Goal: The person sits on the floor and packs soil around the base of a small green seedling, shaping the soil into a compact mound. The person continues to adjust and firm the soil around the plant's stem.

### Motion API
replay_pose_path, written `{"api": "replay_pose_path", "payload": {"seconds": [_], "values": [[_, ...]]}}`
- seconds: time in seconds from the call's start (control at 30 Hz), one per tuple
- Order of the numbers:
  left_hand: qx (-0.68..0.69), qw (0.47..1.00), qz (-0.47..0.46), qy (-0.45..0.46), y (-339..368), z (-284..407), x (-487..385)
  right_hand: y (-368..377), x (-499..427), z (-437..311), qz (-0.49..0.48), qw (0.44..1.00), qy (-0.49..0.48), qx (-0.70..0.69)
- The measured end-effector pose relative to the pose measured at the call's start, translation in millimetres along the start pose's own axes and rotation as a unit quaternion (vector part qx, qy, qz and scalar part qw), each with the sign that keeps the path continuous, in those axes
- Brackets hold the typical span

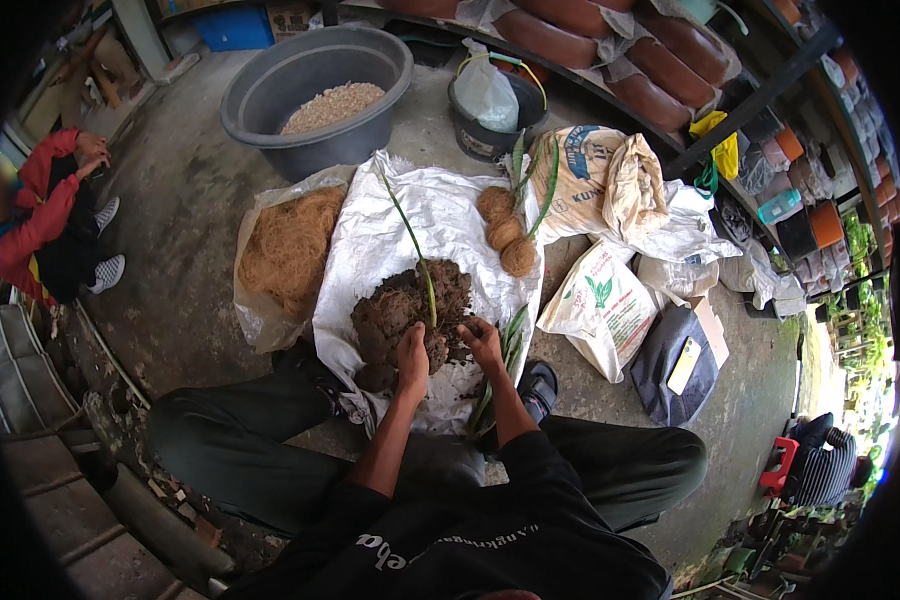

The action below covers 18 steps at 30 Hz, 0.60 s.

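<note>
A plant with one long upright leaf (409,225) stands over a heap of dark soil (397,307) on a white woven sack (450,217). My left hand (414,358) holds the soil-covered root clump at the foot of the stem, its thumb up beside the leaf base. Close on the right, my right hand (483,345) has bent fingers against dark crumbs of soil; whether they pinch some is unclear. Several fibre-wrapped root balls (505,231) with green leaves lie farther up the sack. More long leaves (511,341) lie beside my right wrist.
Coconut-like fibre fills a plastic bag (289,251) at the left. Behind stand a large grey tub (255,120) with pale chips and a black bucket (480,142). Printed sacks (600,311) and a phone (683,366) on a dark bag lie right. A seated person (37,202) is at far left.
</note>
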<state>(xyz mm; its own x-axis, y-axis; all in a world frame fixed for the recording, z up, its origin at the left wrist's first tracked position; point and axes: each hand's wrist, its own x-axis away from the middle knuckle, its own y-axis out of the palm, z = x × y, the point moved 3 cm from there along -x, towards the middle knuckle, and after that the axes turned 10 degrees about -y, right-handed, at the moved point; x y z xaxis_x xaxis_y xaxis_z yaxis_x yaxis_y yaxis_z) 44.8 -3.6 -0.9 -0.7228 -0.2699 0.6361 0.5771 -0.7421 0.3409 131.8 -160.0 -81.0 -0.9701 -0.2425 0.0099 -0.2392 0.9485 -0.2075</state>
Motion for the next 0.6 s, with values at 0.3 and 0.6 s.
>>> {"api": "replay_pose_path", "payload": {"seconds": [0.3,0.6], "values": [[-0.002,1.000,0.000,0.008,-1.3,-3.6,-3.3,3.4,3.5,-19.4,-0.006,0.993,-0.097,0.072],[-0.001,1.000,-0.008,0.005,2.3,-3.3,-0.8,-5.0,-0.5,4.0,0.017,0.985,-0.074,0.153]]}}
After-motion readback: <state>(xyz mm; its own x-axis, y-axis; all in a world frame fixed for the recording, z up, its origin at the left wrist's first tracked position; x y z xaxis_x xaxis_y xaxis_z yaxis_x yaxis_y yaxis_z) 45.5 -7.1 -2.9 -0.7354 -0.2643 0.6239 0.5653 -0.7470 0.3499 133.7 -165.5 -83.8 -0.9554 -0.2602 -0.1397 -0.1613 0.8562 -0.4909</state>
